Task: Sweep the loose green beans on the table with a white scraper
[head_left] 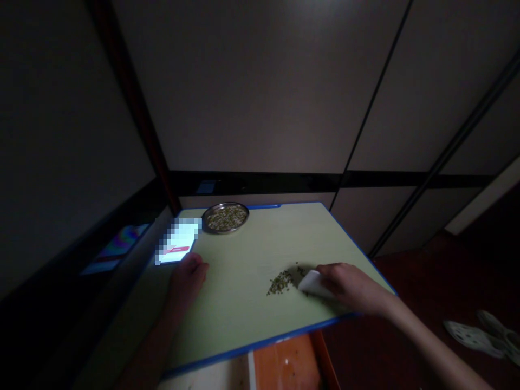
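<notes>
My right hand (343, 284) is closed on a flat white piece with a rounded corner (314, 284), like a plastic scraper. Its lower edge is against or just above the tabletop (244, 303). Directly left of it lies a small loose pile of greenish-brown seeds or beans (280, 283), with a few scattered grains around the white piece. Over on the left, my left hand (189, 277) rests curled in a loose fist on the table, at the near corner of a lit screen (181, 238). Nothing shows in its fingers.
A round metal plate (203, 223) with a spread of similar grains stands at the table's back left. Dark glossy-banded cabinet panels (260, 108) rise behind the table. An orange-edged box (284, 363) is below its front edge. Pale clogs (473, 338) lie on the floor at right.
</notes>
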### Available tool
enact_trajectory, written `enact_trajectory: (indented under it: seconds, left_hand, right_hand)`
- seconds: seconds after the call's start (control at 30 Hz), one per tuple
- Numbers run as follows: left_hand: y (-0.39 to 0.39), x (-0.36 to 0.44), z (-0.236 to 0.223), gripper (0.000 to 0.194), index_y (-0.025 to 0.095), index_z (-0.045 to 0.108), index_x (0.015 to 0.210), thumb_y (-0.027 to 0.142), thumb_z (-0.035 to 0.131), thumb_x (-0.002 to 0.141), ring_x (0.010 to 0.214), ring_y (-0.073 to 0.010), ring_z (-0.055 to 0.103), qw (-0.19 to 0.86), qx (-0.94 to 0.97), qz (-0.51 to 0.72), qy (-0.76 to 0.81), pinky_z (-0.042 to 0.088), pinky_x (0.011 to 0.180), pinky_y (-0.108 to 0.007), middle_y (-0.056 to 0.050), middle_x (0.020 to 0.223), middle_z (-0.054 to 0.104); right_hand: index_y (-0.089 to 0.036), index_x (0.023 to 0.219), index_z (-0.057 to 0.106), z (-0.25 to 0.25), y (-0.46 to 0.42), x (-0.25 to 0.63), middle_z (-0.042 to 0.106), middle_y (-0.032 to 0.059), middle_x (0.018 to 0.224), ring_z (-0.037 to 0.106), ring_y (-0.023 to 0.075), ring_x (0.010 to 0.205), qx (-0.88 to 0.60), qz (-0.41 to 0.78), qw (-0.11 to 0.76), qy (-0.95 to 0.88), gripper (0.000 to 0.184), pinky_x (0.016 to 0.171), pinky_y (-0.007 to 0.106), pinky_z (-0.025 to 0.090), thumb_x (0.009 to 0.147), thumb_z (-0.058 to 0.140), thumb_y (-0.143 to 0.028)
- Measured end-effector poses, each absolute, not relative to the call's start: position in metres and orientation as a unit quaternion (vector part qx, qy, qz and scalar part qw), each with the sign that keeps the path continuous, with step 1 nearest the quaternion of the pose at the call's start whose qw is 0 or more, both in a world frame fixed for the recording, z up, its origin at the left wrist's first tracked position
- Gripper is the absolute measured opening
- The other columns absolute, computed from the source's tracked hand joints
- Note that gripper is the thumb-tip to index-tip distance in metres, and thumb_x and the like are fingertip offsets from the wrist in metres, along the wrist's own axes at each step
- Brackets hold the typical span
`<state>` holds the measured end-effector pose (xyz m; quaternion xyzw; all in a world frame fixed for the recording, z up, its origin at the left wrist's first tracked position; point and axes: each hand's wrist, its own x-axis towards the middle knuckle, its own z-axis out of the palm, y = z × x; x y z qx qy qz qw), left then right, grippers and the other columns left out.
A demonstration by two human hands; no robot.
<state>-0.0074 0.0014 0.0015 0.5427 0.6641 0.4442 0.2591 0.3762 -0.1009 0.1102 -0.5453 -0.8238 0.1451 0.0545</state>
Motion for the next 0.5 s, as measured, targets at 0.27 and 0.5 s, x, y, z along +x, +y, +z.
enact_trajectory:
  seconds: [0.27,0.5]
  left_hand:
    - [0.0,-0.007,0.003,0.018,0.023,0.041,0.071,0.034,0.055,0.069,0.043,-0.0122,0.042,0.307,0.525,0.464,0.644,0.032,0.044,-0.023,0.007,0.046,0.044]
    - [-0.002,-0.006,0.006,0.019,0.024,0.041,0.069,0.035,0.056,0.066,0.041,-0.0116,0.04,0.302,0.527,0.474,0.638,0.031,0.043,-0.023,0.008,0.045,0.044]
  right_hand:
    - [-0.018,0.091,0.064,0.114,-0.067,0.383,0.07,0.0037,0.084,0.061,0.0145,0.073,-0.502,0.273,0.042,-0.82,0.014,0.068,0.025,0.044,0.083,0.053,-0.018]
    - [-0.017,0.092,0.063,0.098,-0.042,0.383,0.065,0.0004,0.079,0.054,0.0109,0.064,-0.46,0.394,0.049,-0.794,0.015,0.057,0.022,0.042,0.081,0.053,-0.018]
